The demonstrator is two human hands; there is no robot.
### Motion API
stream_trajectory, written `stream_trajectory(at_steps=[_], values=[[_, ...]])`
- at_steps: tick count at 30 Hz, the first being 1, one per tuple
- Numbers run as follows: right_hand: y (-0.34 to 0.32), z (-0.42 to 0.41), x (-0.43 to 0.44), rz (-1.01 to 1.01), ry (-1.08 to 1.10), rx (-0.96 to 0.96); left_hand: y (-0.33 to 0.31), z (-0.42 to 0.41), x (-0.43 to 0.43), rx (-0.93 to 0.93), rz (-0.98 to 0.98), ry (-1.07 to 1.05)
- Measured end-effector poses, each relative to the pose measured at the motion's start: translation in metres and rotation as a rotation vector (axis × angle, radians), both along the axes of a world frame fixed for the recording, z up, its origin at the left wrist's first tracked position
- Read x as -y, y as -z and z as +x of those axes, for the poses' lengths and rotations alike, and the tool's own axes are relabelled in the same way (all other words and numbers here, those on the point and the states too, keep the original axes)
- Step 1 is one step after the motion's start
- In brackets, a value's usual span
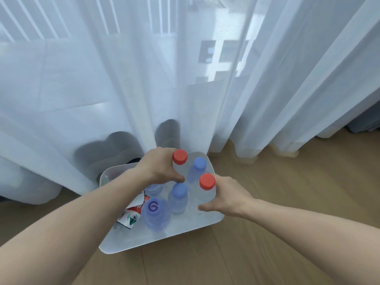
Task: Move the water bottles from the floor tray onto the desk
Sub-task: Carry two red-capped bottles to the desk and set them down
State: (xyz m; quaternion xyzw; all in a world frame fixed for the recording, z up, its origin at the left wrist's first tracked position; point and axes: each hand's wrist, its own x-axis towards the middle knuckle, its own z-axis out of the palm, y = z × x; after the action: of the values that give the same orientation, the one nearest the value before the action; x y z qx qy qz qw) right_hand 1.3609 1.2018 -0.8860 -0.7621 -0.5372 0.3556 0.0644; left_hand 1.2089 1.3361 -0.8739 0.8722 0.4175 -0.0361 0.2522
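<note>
White plastic, the tray (131,241) sits on the wooden floor (267,254) against the sheer curtain (123,89). Your left hand (160,167) has its fingers wrapped around the far red-capped bottle (180,157), and your right hand (228,197) grips the near red-capped bottle (207,181). Both bottles stand upright in the tray. Between and beside them stand blue-capped bottles (180,191), one marked with a purple swirl (154,207), next to a red-and-white label (133,210).
</note>
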Motion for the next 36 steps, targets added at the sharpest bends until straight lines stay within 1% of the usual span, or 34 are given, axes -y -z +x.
stream_trajectory(at_steps=[2, 4, 7, 9, 11, 15, 18, 20, 22, 24, 27, 29, 31, 33, 36], values=[[-0.006, 0.003, -0.001, 0.026, -0.001, 0.011, -0.004, -0.004, 0.001, 0.057, 0.018, -0.007], [-0.022, 0.009, -0.001, 0.074, 0.063, -0.010, -0.021, -0.010, -0.004, 0.130, -0.001, -0.033], [-0.081, 0.018, 0.001, 0.186, 0.232, -0.065, -0.084, -0.015, -0.011, 0.214, -0.006, -0.058], [-0.139, 0.019, 0.007, 0.240, 0.283, -0.070, -0.145, -0.020, -0.006, 0.249, -0.020, -0.068], [-0.211, 0.014, 0.013, 0.263, 0.298, -0.079, -0.215, -0.029, 0.007, 0.305, -0.049, -0.097], [-0.378, -0.005, 0.022, 0.291, 0.366, -0.330, -0.384, -0.064, 0.045, 0.389, -0.126, -0.209], [-0.518, -0.028, 0.027, 0.308, 0.324, -0.549, -0.521, -0.096, 0.076, 0.493, -0.165, -0.369], [-0.604, -0.052, 0.029, 0.305, 0.250, -0.673, -0.604, -0.120, 0.104, 0.621, -0.173, -0.505], [-0.673, -0.079, 0.030, 0.318, 0.139, -0.798, -0.677, -0.142, 0.137, 0.745, -0.138, -0.631], [-0.728, -0.108, 0.028, 0.340, 0.001, -0.922, -0.737, -0.161, 0.168, 0.903, -0.070, -0.746], [-0.795, -0.155, 0.028, 0.333, -0.209, -1.111, -0.810, -0.197, 0.210, 1.104, 0.100, -0.923], [-0.837, -0.192, 0.037, 0.326, -0.374, -1.168, -0.851, -0.230, 0.246, 1.173, 0.208, -1.049], [-0.871, -0.230, 0.054, 0.333, -0.526, -1.208, -0.883, -0.262, 0.291, 1.191, 0.332, -1.125], [-0.897, -0.272, 0.082, 0.322, -0.669, -1.234, -0.906, -0.286, 0.343, 1.199, 0.461, -1.199], [-0.919, -0.337, 0.140, 0.280, -0.858, -1.261, -0.924, -0.313, 0.430, 1.338, 0.584, -1.384]])
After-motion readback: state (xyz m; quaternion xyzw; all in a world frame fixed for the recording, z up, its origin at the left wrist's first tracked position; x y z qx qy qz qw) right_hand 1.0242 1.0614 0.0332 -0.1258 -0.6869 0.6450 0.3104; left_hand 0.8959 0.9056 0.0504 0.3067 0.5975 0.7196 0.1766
